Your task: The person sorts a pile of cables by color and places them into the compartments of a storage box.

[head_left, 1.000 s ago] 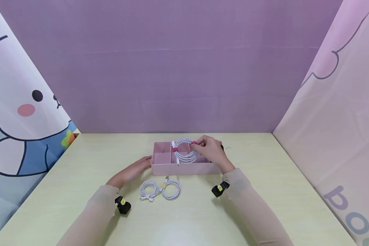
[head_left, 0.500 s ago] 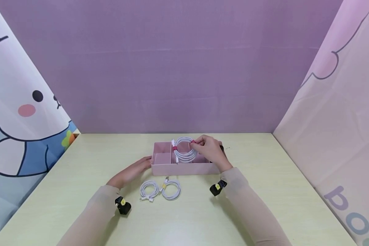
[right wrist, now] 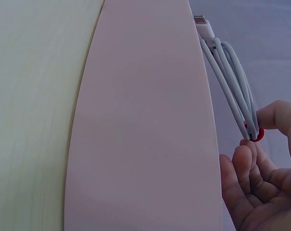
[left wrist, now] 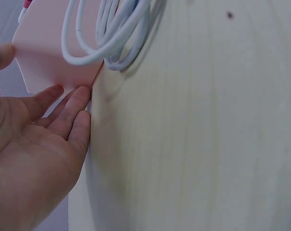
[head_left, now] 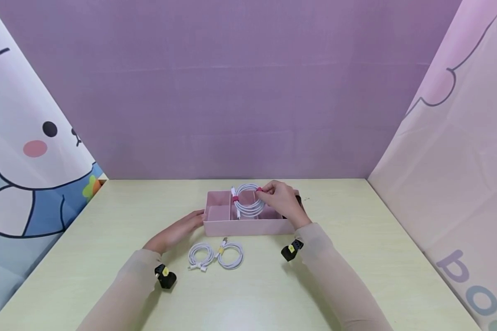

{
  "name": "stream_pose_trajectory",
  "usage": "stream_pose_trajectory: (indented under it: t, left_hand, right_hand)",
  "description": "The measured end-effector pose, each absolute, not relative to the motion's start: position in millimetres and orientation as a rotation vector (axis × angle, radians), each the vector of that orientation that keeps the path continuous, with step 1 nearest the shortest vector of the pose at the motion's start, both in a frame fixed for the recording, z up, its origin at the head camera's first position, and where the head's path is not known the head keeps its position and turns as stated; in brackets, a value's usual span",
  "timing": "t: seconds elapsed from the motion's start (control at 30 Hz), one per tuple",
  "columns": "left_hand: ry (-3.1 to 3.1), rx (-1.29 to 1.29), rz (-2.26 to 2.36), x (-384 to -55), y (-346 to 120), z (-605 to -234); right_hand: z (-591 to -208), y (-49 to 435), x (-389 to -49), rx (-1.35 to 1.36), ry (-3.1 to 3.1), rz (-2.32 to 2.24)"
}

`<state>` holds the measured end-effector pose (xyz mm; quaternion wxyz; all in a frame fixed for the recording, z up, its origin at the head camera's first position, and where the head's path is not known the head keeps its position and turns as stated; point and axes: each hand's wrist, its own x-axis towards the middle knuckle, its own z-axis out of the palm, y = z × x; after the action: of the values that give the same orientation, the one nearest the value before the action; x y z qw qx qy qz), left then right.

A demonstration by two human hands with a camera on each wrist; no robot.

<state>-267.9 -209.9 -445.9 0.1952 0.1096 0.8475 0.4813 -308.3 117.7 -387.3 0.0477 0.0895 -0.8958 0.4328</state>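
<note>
My right hand (head_left: 285,200) pinches a coiled white charging cable (head_left: 249,213) by one of its two red ties. The coil hangs over the middle of a pink divided box (head_left: 248,228). In the right wrist view, thumb and fingers meet at the red tie (right wrist: 260,134), with a metal-tipped connector (right wrist: 203,24) at the coil's far end. My left hand (head_left: 178,231) touches the box's left end, its fingers fairly straight against the pink wall (left wrist: 54,53) in the left wrist view.
Two more coiled white cables lie on the table before the box: the left one (head_left: 191,253) with a pale tie, the right one (head_left: 231,266) with a yellow tie. Something black (head_left: 299,200) sits at the box's right end. A purple backdrop (head_left: 240,92) stands behind.
My right hand and the cable it holds have shifted slightly left and up. The left hand, the box and the two coils on the table stay where they were.
</note>
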Motion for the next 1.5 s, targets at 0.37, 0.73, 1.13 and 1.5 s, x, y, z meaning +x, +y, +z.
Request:
stream_pose_trajectory:
  t: [0.37, 0.73, 1.13, 1.5]
  left_hand:
    - [2.365, 0.313, 1.367, -271, -210, -449]
    - [2.366, 0.33, 1.364, -269, -210, -447]
    - [2.371, 0.318, 1.356, -270, -210, -447]
    - [2.381, 0.322, 1.339, -270, -210, -447]
  right_hand:
    - [-382, 111, -310, 0.245, -2.747, 1.33]
    - [-383, 109, -310, 0.279, -2.746, 1.345]
    - [-386, 107, -313, 0.316, -2.747, 1.311]
    - [-386, 106, -311, 0.355, -2.825, 1.268]
